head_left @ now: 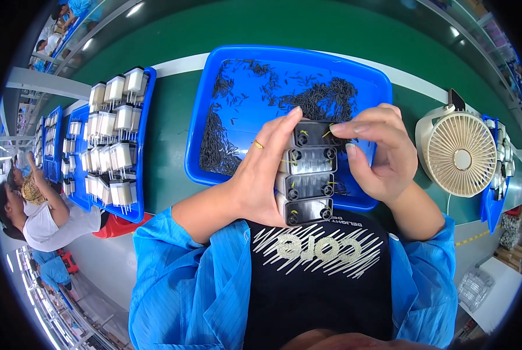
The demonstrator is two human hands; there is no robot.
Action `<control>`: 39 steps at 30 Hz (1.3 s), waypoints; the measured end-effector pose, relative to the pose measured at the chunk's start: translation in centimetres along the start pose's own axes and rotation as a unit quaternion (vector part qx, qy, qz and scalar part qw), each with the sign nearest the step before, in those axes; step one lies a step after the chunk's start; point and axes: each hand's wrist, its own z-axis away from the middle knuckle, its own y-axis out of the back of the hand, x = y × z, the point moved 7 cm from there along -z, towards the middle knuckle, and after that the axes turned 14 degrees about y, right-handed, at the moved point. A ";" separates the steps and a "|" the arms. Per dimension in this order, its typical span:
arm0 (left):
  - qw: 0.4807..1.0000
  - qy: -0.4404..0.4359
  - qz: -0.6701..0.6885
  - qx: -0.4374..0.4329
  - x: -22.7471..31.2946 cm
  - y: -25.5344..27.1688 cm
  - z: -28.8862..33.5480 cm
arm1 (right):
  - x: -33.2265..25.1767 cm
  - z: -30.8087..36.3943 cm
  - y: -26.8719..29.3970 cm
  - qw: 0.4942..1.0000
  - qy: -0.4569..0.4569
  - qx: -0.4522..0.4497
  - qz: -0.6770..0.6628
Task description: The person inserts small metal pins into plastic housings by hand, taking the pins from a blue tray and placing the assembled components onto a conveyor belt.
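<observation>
My left hand (255,178) is wrapped round a column of several box-shaped parts (308,161). Their end faces, some dark and some shiny, point up at me with round posts and short yellow wires. At the farthest part, the fingers of my right hand (386,157) are bent in, index finger by a yellow wire (327,133) and thumb just below. Something dark shows between them, too small to make out. Beyond both hands lies a blue tray (296,53) holding many short black tube-like pieces (325,98), heaped mostly at its left and far right.
On the left, a blue tray (149,111) carries rows of white box-shaped parts (121,156) with thin leads. A cream fan (462,158) stands at the right, with another loaded blue tray (491,201) past it. A co-worker (57,213) sits farther left.
</observation>
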 end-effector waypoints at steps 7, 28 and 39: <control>0.999 -0.005 -0.030 -0.018 0.3 -0.7 0.0 | 0.9 0.9 0.3 0.997 -0.046 0.033 -0.047; 0.993 0.113 -0.019 -0.018 -1.6 -0.1 0.5 | 4.7 5.8 -5.2 0.924 -0.169 -0.341 0.033; 0.993 0.103 0.052 0.004 -2.7 -0.2 -0.3 | 5.6 4.4 -3.9 0.958 -0.097 -0.257 0.085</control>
